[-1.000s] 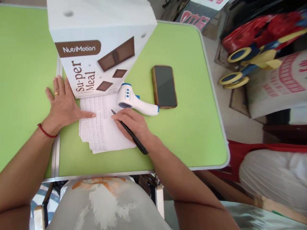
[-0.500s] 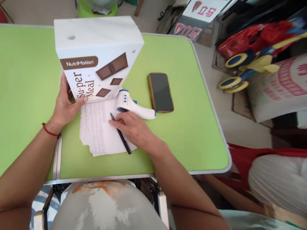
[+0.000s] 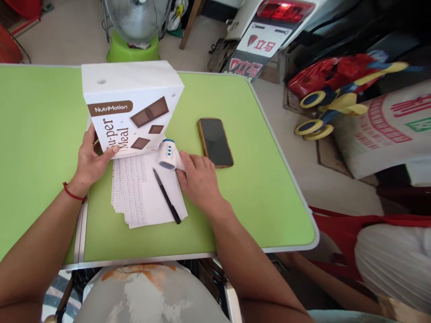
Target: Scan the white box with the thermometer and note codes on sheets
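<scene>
nearest: wearer's grey shirt with orange and pale markings, close against the near edge of the green surface. to the right at about this depth, another person's white garment. on the surface, a loose stack of sheets, rows of small marks on their left part, right part mostly blank. black pen lies slantwise on the sheets, held by neither hand, tip pointing away. right hand closed over the handle of a white thermometer; most of the handle hidden, head uncovered, just in front of the box's lower right corner. left hand, red bracelet at its wrist, grips the white box at the lower left: thumb on the front face, fingers at the side, partly hidden. box upright at the far end of the sheets, marked "nutrimotion"; cannot tell whether its base rests on them. phone flat to the right of the box, near the right hand. beyond the surface: fan over a green stool.
</scene>
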{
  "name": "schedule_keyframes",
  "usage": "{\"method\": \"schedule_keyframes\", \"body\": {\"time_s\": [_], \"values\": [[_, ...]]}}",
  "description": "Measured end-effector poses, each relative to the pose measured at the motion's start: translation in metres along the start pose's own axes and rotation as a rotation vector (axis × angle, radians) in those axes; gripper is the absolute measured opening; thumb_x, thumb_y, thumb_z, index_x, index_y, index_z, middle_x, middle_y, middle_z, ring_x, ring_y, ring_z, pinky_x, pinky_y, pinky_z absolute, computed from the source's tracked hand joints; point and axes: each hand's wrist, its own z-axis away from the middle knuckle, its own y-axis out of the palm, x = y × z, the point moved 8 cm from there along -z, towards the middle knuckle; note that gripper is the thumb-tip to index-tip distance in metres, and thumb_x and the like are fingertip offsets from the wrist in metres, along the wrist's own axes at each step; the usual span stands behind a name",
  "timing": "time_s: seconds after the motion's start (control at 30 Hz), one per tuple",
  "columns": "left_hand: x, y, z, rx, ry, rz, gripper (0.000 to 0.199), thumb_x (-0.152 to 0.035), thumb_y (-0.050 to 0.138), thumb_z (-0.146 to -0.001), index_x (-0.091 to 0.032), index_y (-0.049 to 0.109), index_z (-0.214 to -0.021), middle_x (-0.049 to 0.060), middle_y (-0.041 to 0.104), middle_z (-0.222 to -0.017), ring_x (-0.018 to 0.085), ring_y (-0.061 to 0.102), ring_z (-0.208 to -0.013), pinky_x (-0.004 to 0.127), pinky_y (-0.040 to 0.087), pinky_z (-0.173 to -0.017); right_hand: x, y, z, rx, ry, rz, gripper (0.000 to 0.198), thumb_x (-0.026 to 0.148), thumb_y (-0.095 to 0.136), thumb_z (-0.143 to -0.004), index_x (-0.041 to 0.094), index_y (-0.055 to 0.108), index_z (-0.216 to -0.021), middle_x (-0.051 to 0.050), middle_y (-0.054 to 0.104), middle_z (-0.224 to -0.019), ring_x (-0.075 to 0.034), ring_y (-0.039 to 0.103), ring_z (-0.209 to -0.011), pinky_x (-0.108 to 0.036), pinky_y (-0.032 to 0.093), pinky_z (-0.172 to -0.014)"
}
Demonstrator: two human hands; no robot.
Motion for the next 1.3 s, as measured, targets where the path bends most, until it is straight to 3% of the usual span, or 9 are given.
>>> {"method": "schedule_keyframes", "body": {"time_s": [0.13,0.23,0.33,0.43,0.53,0.73,1.3], "values": [[-0.017,0.000,0.000,-0.001,0.023,0.079,0.058,-0.049,0.077,-0.079,-0.020,0.056,-0.124,0.011,0.062,-0.132,0.032,0.060,-0.121,0.050,0.052,-0.104,-0.007,-0.024,-0.004,-0.156,0.128,-0.244,0.051,0.034,0.051,-0.091,0.016,0.047,-0.139,-0.018,0.062,-0.109,-0.033,0.057,-0.098,-0.050,0.052,-0.082],[-0.024,0.004,0.000,0.034,-0.008,0.115,0.053,-0.049,0.076,-0.080,-0.020,0.058,-0.120,0.011,0.065,-0.128,0.031,0.064,-0.115,0.050,0.055,-0.099,-0.005,-0.043,-0.001,-0.254,0.199,-0.612,0.050,0.038,0.063,-0.084,0.022,0.051,-0.130,-0.012,0.065,-0.100,-0.026,0.062,-0.083,-0.041,0.056,-0.069],[-0.026,0.012,0.003,0.105,-0.079,0.147,0.049,-0.050,0.076,-0.080,-0.020,0.061,-0.117,0.011,0.069,-0.121,0.031,0.067,-0.109,0.050,0.058,-0.094,0.014,-0.047,0.007,-0.197,0.166,-1.053,0.039,0.039,0.069,-0.078,0.024,0.055,-0.111,-0.004,0.065,-0.078,-0.020,0.061,-0.065,-0.034,0.054,-0.057],[-0.027,0.022,0.008,0.193,-0.123,0.186,0.046,-0.048,0.076,-0.080,-0.020,0.062,-0.114,0.012,0.069,-0.123,0.031,0.068,-0.109,0.050,0.058,-0.094,0.044,-0.036,0.015,0.053,0.129,-1.297,0.031,0.035,0.071,-0.072,0.024,0.056,-0.097,0.000,0.062,-0.069,-0.016,0.056,-0.054,-0.030,0.049,-0.048],[-0.025,0.026,0.011,0.226,-0.142,0.174,0.050,-0.048,0.078,-0.079,-0.021,0.061,-0.118,0.012,0.068,-0.124,0.032,0.067,-0.110,0.052,0.058,-0.095,0.061,-0.027,0.017,0.182,0.157,-1.360,0.025,0.031,0.071,-0.070,0.023,0.054,-0.086,0.002,0.060,-0.065,-0.012,0.051,-0.051,-0.025,0.045,-0.045],[-0.020,0.028,0.010,0.250,-0.142,0.113,0.054,-0.050,0.078,-0.079,-0.022,0.059,-0.121,0.013,0.068,-0.124,0.033,0.066,-0.113,0.050,0.058,-0.096,0.065,-0.015,0.012,0.225,0.230,-1.379,0.027,0.045,0.068,-0.076,0.022,0.053,-0.077,0.001,0.058,-0.064,-0.012,0.050,-0.054,-0.026,0.046,-0.049],[-0.022,0.030,0.006,0.305,-0.123,0.099,0.047,-0.049,0.078,-0.078,-0.023,0.064,-0.114,0.010,0.070,-0.117,0.032,0.068,-0.107,0.049,0.059,-0.093,0.067,0.000,0.015,0.259,0.301,-1.479,0.040,0.059,0.064,-0.080,0.021,0.055,-0.087,0.001,0.056,-0.071,-0.012,0.048,-0.059,-0.027,0.043,-0.054]]}}
